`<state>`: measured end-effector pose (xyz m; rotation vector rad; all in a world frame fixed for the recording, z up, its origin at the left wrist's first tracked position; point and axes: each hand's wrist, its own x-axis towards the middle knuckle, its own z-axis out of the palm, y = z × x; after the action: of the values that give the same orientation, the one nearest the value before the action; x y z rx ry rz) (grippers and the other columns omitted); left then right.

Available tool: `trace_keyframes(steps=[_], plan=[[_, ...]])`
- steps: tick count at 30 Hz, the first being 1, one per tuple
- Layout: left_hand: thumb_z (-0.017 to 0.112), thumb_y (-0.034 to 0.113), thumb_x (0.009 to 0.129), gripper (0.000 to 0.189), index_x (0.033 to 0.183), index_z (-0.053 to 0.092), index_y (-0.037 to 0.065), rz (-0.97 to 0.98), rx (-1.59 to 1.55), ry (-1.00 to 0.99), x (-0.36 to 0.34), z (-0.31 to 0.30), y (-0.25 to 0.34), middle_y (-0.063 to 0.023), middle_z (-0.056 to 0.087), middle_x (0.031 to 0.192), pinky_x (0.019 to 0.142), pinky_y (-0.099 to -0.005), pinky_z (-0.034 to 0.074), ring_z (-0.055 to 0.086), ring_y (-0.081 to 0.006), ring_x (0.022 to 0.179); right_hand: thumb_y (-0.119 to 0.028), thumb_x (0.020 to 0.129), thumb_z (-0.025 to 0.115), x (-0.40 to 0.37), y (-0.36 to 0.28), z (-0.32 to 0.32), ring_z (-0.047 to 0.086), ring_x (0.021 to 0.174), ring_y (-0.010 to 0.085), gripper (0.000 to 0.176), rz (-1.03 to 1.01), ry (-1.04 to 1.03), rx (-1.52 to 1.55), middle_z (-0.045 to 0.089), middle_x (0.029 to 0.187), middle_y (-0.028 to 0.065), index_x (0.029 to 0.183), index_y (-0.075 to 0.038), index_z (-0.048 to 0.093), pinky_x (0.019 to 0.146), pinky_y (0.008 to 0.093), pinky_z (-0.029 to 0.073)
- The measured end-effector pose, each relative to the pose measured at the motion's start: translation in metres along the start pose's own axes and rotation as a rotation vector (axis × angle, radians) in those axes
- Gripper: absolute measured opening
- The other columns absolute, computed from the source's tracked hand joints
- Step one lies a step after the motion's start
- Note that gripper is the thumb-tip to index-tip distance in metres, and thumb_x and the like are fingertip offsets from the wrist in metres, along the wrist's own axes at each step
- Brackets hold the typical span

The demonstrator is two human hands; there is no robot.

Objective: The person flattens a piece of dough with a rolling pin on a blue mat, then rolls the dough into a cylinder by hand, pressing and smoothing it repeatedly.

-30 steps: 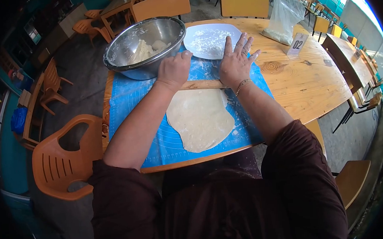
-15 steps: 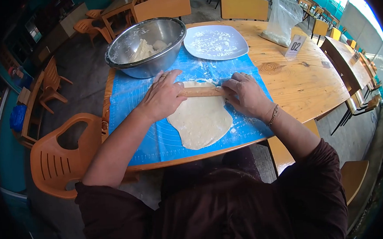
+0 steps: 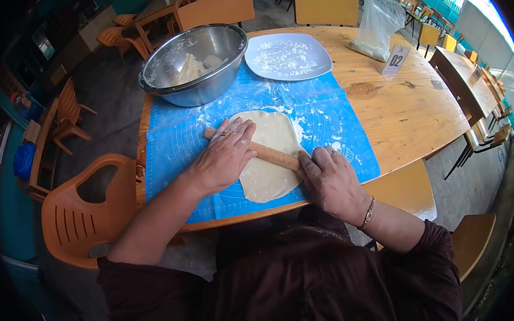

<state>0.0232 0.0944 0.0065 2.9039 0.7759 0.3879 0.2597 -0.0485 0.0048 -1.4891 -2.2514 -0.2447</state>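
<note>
A flat sheet of dough lies on the blue baking mat, which is dusted with flour. Across the dough a wooden rolling pin rests on a slant, its left end farther from me than its right. My left hand lies over the pin's left part, fingers curved on top of it. At the near right end, my right hand grips the pin, thumb and fingers around it. Part of the dough's left side is hidden under my left hand.
A steel bowl holding more dough stands at the mat's far left. Beside it is a white plate with flour on it. Farther right on the wooden table are a plastic bag of whitish contents and a number card.
The rolling pin has turned from level to slanted, its right end coming nearer me. My right hand moved toward me with it; my left hand shifted slightly toward me.
</note>
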Motion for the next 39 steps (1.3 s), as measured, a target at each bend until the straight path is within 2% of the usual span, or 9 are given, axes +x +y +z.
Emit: trace_keyframes(steps=[5,7,9,14,17,21,31,38,39], plan=[[0.045,0.032,0.105,0.062,0.15,0.033,-0.009,-0.009,0.059,-0.011,0.02,0.009,-0.005,-0.027,0.028,0.16,0.126,-0.049,0.014,0.02,-0.0411,0.152,-0.024,0.093,0.062,0.011,0.006,0.002,0.056,0.095,0.0322,0.042,0.128,0.009,-0.078,0.055,0.101,0.0165,0.123,0.006,0.062,0.082,0.0428,0.046],[0.039,0.037,0.107,0.065,0.153,0.029,-0.008,-0.15,0.082,-0.058,0.034,0.012,-0.001,-0.0254,0.02,0.163,0.126,-0.0496,0.012,0.011,-0.0412,0.154,-0.028,0.095,0.059,0.016,0.012,-0.001,0.055,0.098,0.0334,0.045,0.171,-0.015,-0.114,0.056,0.104,0.0179,0.125,0.005,0.062,0.086,0.0442,0.045],[0.036,0.04,0.107,0.067,0.153,0.029,-0.007,-0.201,0.069,-0.118,0.053,0.009,0.001,-0.0261,0.02,0.163,0.126,-0.0488,0.011,0.01,-0.0409,0.154,-0.037,0.099,0.052,0.022,0.02,-0.002,0.052,0.11,0.0363,0.051,0.281,-0.092,-0.121,0.057,0.114,0.0219,0.131,0.001,0.062,0.098,0.0474,0.041],[0.031,0.044,0.107,0.069,0.154,0.027,-0.006,-0.28,0.047,-0.188,0.082,0.008,0.0,-0.0278,0.018,0.163,0.127,-0.0465,0.01,0.009,-0.0403,0.154,-0.036,0.101,0.049,0.027,0.042,0.009,0.051,0.117,0.0379,0.046,0.296,-0.073,-0.149,0.055,0.127,0.0234,0.133,-0.007,0.063,0.103,0.0493,0.04],[0.037,0.039,0.106,0.064,0.151,0.032,-0.007,-0.259,0.1,-0.028,0.091,0.027,-0.008,-0.0295,0.026,0.159,0.125,-0.0474,0.017,0.02,-0.0421,0.151,-0.036,0.102,0.047,0.029,0.052,0.018,0.05,0.122,0.0394,0.044,0.307,-0.037,-0.178,0.053,0.136,0.0247,0.135,-0.011,0.062,0.106,0.05,0.038],[0.049,0.029,0.1,0.048,0.133,0.046,-0.006,-0.231,0.101,0.151,0.106,0.034,-0.013,-0.0257,0.046,0.138,0.115,-0.0488,0.03,0.042,-0.0407,0.13,-0.034,0.101,0.048,0.04,0.066,0.017,0.049,0.127,0.0408,0.045,0.308,-0.021,-0.232,0.05,0.141,0.0259,0.138,-0.011,0.059,0.11,0.0512,0.036],[0.053,0.02,0.094,0.036,0.119,0.051,-0.005,-0.462,-0.011,0.203,0.139,0.033,-0.007,-0.0257,0.052,0.127,0.109,-0.0474,0.037,0.048,-0.0399,0.121,-0.02,0.093,0.054,0.063,0.091,0.028,0.052,0.121,0.0398,0.038,0.365,0.145,-0.294,0.054,0.132,0.0271,0.125,0.0,0.061,0.103,0.0502,0.039],[0.055,0.015,0.092,0.026,0.11,0.055,-0.004,-0.384,-0.014,0.389,0.151,0.038,-0.014,-0.0247,0.056,0.116,0.103,-0.0484,0.039,0.051,-0.0395,0.115,-0.022,0.092,0.058,0.069,0.092,0.007,0.058,0.105,0.0354,0.024,0.401,0.052,-0.188,0.061,0.109,0.0183,0.104,-0.004,0.067,0.093,0.048,0.043],[0.057,0.013,0.091,0.022,0.106,0.054,-0.003,-0.234,-0.052,0.505,0.146,0.036,-0.017,-0.0226,0.057,0.109,0.099,-0.0482,0.041,0.053,-0.0389,0.109,-0.025,0.093,0.06,0.066,0.085,0.004,0.059,0.103,0.0347,0.023,0.388,0.041,-0.067,0.063,0.106,0.0164,0.101,-0.005,0.068,0.092,0.0477,0.043]])
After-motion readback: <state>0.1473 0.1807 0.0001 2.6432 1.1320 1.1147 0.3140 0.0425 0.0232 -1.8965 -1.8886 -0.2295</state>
